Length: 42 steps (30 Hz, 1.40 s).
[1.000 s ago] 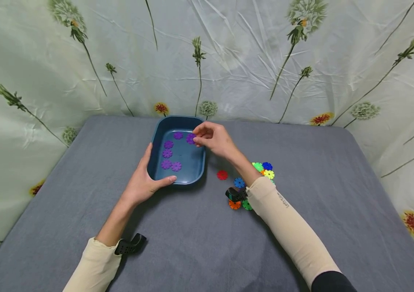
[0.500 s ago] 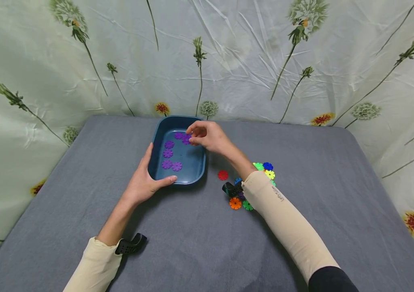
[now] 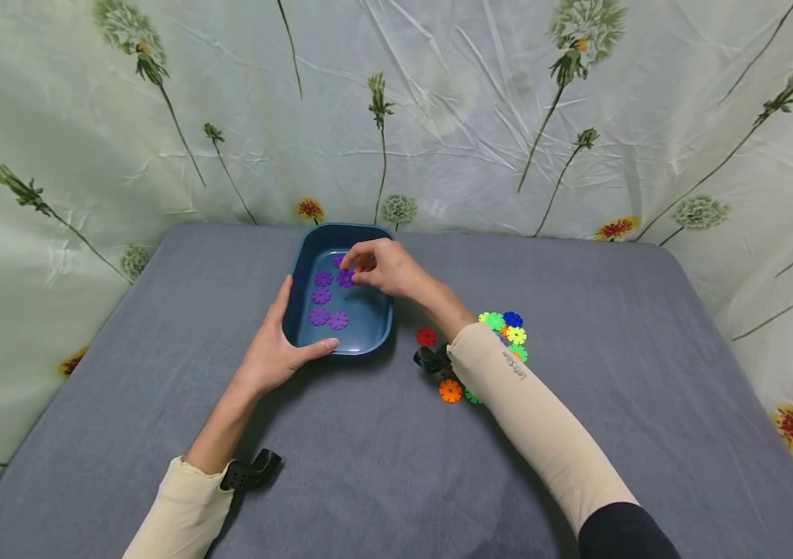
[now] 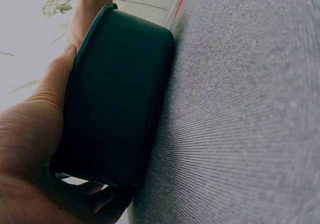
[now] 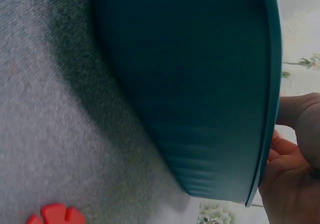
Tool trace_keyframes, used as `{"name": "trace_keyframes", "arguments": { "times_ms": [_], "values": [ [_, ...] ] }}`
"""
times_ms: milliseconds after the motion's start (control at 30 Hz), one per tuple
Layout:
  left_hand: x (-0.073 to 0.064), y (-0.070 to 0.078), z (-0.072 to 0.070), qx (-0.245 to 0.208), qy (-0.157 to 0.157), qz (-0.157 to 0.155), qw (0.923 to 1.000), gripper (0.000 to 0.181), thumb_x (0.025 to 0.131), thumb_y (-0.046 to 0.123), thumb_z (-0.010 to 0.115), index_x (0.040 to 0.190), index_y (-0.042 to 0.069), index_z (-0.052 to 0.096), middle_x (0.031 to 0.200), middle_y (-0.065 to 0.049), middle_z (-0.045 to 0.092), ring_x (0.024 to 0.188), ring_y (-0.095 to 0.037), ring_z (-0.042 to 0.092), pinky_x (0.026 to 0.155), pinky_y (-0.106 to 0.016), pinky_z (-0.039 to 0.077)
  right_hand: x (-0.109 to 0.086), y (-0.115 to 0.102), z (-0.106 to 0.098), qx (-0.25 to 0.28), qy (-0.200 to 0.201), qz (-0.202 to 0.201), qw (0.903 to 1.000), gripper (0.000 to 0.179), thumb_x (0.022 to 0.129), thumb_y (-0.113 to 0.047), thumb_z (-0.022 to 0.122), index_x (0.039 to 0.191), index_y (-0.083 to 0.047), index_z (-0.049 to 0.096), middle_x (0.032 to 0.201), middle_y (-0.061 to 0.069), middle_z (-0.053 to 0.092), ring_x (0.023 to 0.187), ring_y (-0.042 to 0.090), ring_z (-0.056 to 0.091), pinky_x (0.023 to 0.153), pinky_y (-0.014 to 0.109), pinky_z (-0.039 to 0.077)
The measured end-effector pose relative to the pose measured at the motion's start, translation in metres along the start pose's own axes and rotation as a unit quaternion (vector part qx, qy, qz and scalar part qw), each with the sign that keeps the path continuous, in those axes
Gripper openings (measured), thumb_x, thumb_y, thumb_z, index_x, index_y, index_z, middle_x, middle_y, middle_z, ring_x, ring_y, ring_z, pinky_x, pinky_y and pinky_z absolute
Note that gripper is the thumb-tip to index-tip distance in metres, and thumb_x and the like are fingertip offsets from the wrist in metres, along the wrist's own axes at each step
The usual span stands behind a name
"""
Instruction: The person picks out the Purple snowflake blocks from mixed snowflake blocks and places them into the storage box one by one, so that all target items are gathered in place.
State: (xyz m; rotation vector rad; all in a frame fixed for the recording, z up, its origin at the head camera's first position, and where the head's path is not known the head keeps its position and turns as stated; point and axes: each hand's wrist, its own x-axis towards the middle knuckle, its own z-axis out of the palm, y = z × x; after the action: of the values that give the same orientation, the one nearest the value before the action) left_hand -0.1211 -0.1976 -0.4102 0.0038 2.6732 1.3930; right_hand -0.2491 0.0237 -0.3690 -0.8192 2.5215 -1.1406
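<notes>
My left hand [image 3: 272,353] grips the near left corner of a blue plastic tray [image 3: 374,341], its thumb over the near rim and its fingers along the left side. In the left wrist view the tray's dark outer wall [image 4: 117,94] stands beside the thumb. Over the inside of the tray, my right hand [image 3: 388,268] pinches a purple flower-shaped disc [image 3: 345,278] between thumb and fingertips. Several more purple discs [image 3: 321,296] lie flat on the tray floor, mostly toward its left. The right wrist view has the tray wall hiding the fingertips.
Right of the tray lie a red disc [image 3: 426,336], an orange disc [image 3: 449,390] and a cluster of blue, green and yellow discs [image 3: 516,335], partly hidden by the right sleeve [image 3: 522,404]. A flowered curtain [image 3: 459,116] hangs behind the grey-covered table [image 3: 368,481].
My right hand has moved left and slightly toward me over the tray, carrying the purple disc with it. The left hand and the tray have stayed in place.
</notes>
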Motion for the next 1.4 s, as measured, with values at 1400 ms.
{"name": "trace_keyframes", "arguments": {
  "times_ms": [1400],
  "values": [
    [0.000, -0.003, 0.000, -0.011, 0.006, 0.008, 0.9999, 0.127, 0.083, 0.043, 0.087, 0.168, 0.031, -0.007, 0.177, -0.014, 0.004, 0.162, -0.042, 0.011, 0.125, -0.071, 0.017, 0.007, -0.010, 0.013, -0.086, -0.052, 0.024, 0.9946, 0.023, 0.098, -0.002, 0.069, 0.120, -0.009, 0.075, 0.112, 0.009, 0.073, 0.101, 0.022, 0.067, 0.084, 0.032, 0.058]
  ]
}}
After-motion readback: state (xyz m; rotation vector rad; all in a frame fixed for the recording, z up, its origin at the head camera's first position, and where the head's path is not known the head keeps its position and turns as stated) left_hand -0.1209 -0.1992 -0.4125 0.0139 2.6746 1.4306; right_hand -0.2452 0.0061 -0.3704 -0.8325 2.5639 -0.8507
